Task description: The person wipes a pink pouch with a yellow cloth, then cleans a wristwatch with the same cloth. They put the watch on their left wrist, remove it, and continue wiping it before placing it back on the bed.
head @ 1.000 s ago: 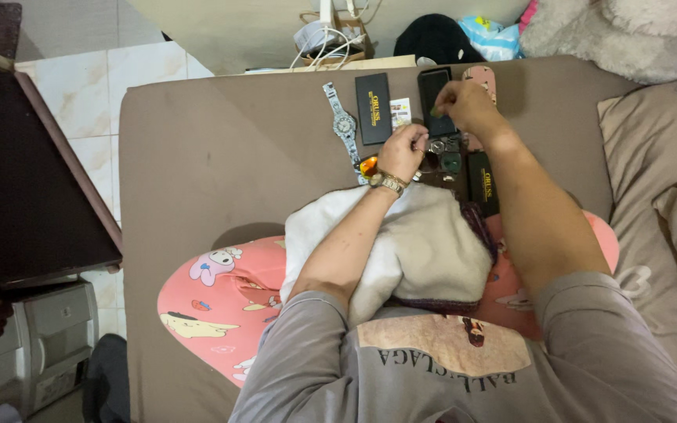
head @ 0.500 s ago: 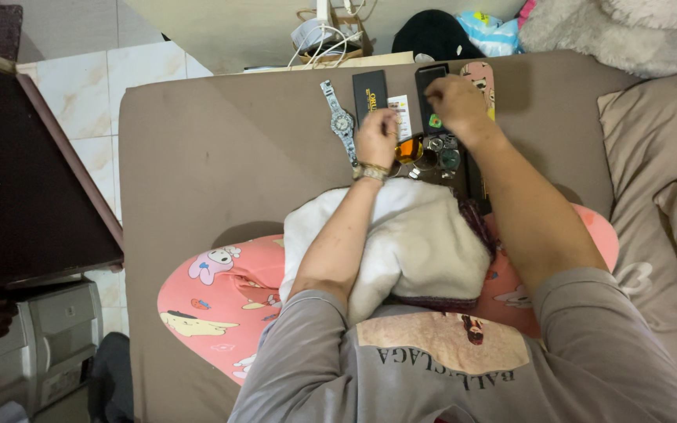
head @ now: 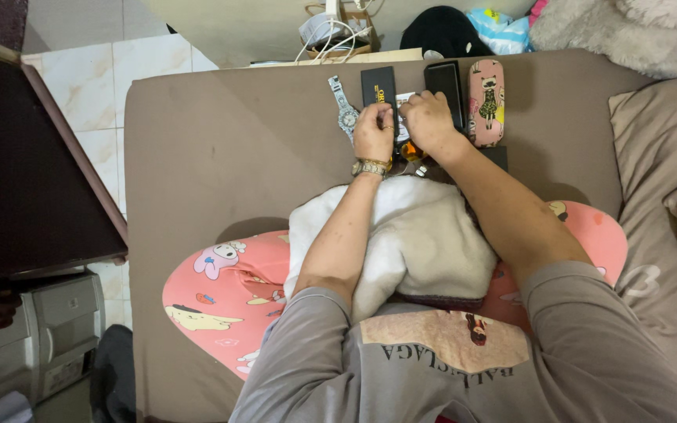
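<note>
My left hand point(head: 374, 131), with a gold wristwatch on its wrist, and my right hand point(head: 426, 124) meet fingertip to fingertip on the brown mattress point(head: 237, 149). Their curled fingers cover a small white card point(head: 403, 117). Whether either hand holds anything is hidden. An orange-lensed item point(head: 410, 150) lies just under both hands. A silver wristwatch point(head: 346, 110) lies flat to the left of my left hand. A long black box point(head: 378, 82) and a second black box point(head: 443, 80) lie just beyond my fingers. A pink patterned case point(head: 486, 102) lies to the right of my right hand.
A white towel point(head: 417, 243) lies over a pink cartoon cushion point(head: 213, 290) under my forearms. A dark table point(head: 25, 172) stands at the left and brown pillows point(head: 667, 157) at the right. Cables and a bag point(head: 331, 35) sit beyond the mattress's far edge.
My right hand came back from the black box toward the left. My left hand moved up and away from me, and the two hands now meet over the card.
</note>
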